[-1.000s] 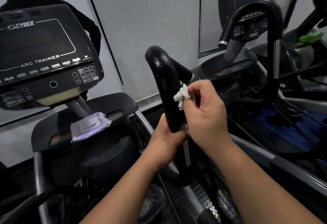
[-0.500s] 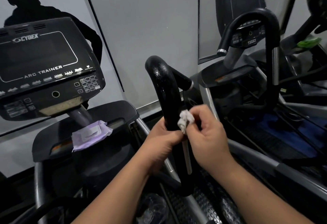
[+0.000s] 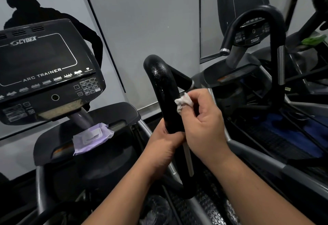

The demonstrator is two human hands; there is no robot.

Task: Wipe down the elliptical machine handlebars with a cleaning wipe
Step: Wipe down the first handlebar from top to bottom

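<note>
Both hands on seemingly wet handlebar (image 3: 166, 91)

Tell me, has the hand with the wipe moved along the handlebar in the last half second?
Yes. The right hand with the wipe has slid up the handlebar, away from the left hand.

Two hands are in view: the left hand (image 3: 164, 146) and the right hand (image 3: 204, 127). One crumpled white cleaning wipe (image 3: 182, 102). Two curved black handlebars: the near handlebar (image 3: 165, 89) and a far handlebar (image 3: 257, 17) on the next machine. Two consoles: the Cybex Arc Trainer console (image 3: 44, 70) and a second console (image 3: 248, 11). One purple wipe packet (image 3: 92, 137).
</note>
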